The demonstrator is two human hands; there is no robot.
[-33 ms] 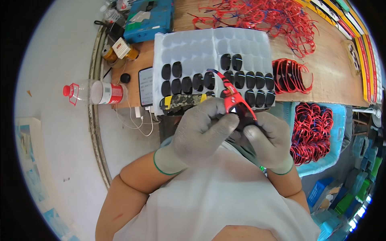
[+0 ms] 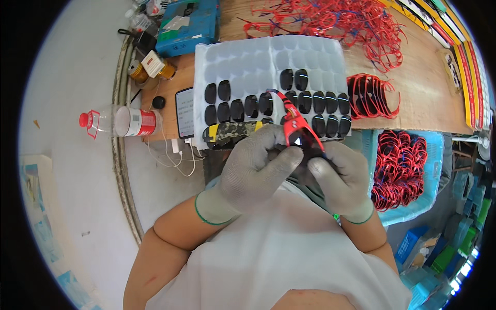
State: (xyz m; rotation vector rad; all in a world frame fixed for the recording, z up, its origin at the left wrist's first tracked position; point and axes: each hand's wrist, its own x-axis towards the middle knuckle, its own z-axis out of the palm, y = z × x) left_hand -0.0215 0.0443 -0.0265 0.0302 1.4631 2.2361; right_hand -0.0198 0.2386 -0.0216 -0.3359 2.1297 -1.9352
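Both of my hands wear grey gloves and meet in front of my chest on a pair of red sunglasses [image 2: 295, 123] with dark lenses. My left hand [image 2: 250, 170] pinches the frame, its thumb against a dark lens. From the other side my right hand [image 2: 345, 181] grips it, thumb on the lower part. One red-and-dark temple sticks up over a pale moulded tray [image 2: 235, 54]. Rows of loose dark lenses [image 2: 251, 106] lie in the tray's hollows. A camouflage-patterned item [image 2: 236, 131] with yellow ends rests along its near edge. My fingers hide part of the frame.
Red frames [image 2: 341, 31] lie tangled at the back; a row of red glasses [image 2: 373, 96] stands right of the tray. A blue basket [image 2: 433, 178] of red frames is at lower right. On the left are a phone [image 2: 184, 113], a bottle [image 2: 137, 121] and a blue case [image 2: 188, 33].
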